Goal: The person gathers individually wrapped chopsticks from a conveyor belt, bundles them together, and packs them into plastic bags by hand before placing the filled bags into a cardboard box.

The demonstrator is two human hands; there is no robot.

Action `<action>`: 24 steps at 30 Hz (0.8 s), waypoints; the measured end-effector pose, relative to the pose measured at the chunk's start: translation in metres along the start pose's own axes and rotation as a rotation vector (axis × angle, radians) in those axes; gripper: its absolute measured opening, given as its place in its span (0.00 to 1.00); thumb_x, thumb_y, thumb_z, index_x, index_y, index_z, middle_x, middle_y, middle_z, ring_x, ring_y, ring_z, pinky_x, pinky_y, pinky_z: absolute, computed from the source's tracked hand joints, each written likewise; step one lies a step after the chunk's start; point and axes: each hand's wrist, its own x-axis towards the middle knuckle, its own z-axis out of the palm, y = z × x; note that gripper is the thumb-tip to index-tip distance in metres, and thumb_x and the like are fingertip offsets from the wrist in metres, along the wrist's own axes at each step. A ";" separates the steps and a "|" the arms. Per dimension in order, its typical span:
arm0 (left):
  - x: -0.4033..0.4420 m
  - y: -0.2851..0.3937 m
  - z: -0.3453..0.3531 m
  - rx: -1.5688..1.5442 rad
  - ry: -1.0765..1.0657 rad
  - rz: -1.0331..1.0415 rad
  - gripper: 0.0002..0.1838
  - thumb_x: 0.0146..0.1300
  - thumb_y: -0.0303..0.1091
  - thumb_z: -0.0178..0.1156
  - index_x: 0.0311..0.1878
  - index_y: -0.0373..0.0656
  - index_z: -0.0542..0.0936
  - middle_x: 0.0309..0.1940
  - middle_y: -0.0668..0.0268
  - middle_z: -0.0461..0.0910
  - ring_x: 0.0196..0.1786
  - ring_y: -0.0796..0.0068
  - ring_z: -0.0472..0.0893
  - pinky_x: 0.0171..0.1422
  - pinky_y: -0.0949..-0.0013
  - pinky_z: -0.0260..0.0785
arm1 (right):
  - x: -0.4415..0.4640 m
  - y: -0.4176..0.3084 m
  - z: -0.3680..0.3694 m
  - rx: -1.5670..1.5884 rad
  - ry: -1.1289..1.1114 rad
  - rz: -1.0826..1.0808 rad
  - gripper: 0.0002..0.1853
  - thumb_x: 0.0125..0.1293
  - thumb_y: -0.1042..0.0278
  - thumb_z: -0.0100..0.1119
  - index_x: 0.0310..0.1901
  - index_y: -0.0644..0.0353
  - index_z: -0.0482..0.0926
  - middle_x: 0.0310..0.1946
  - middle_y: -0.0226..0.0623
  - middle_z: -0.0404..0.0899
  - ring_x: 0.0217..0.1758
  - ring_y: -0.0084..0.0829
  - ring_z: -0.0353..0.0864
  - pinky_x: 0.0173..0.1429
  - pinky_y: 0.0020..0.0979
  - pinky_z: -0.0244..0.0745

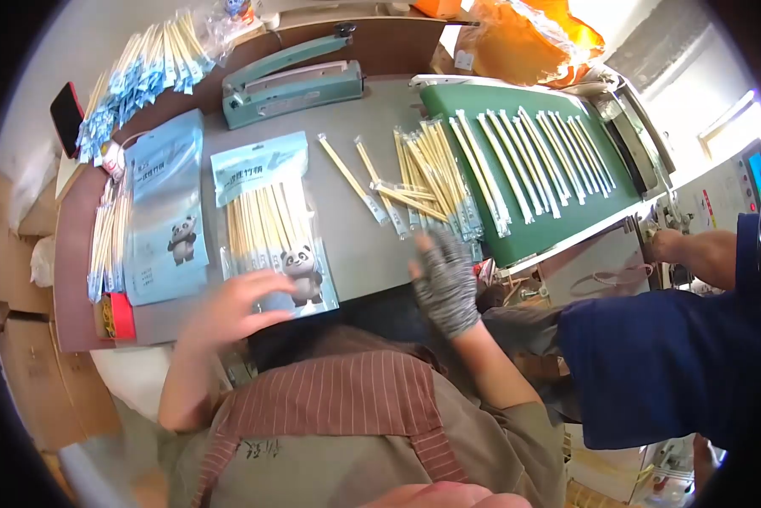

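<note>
My bare left hand (243, 306) is over the lower left corner of a clear and blue panda bag (258, 173) filled with chopsticks, its fingers apart and slightly blurred. In a grey knitted glove, my right hand (445, 284) has its fingers spread at the near end of a loose pile of wrapped chopsticks (435, 169). Nothing shows in its grasp. Two wrapped pairs (344, 169) lie between the bag and the pile. Left of the filled bag lie flat blue panda bags (167, 212).
A green conveyor belt (516, 237) carries rows of wrapped chopsticks. Behind the bags stands a teal sealer (292, 91). More chopstick bundles (156, 63) lie at the back left, beside a phone (66, 119). A co-worker's hand (670, 247) is by the machine at right.
</note>
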 end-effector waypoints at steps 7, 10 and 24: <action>0.183 -0.070 0.131 0.078 0.370 -0.216 0.46 0.60 0.59 0.61 0.71 0.35 0.58 0.72 0.48 0.56 0.73 0.45 0.58 0.73 0.52 0.56 | 0.023 0.020 0.013 -0.045 0.051 -0.023 0.35 0.61 0.58 0.63 0.65 0.65 0.62 0.62 0.57 0.67 0.66 0.54 0.67 0.69 0.49 0.64; 0.244 -0.058 0.142 0.144 0.523 -0.397 0.52 0.57 0.66 0.58 0.72 0.35 0.55 0.74 0.50 0.52 0.74 0.43 0.54 0.75 0.48 0.51 | -0.028 0.015 0.002 0.045 0.007 0.185 0.39 0.62 0.50 0.62 0.66 0.68 0.60 0.62 0.60 0.68 0.66 0.55 0.67 0.68 0.46 0.64; 0.298 -0.069 0.119 0.106 0.710 -0.532 0.59 0.43 0.45 0.72 0.76 0.46 0.48 0.76 0.51 0.47 0.72 0.46 0.60 0.70 0.47 0.59 | 0.073 0.039 0.074 0.050 -0.290 0.165 0.55 0.46 0.39 0.72 0.68 0.66 0.59 0.65 0.61 0.63 0.70 0.57 0.61 0.73 0.45 0.57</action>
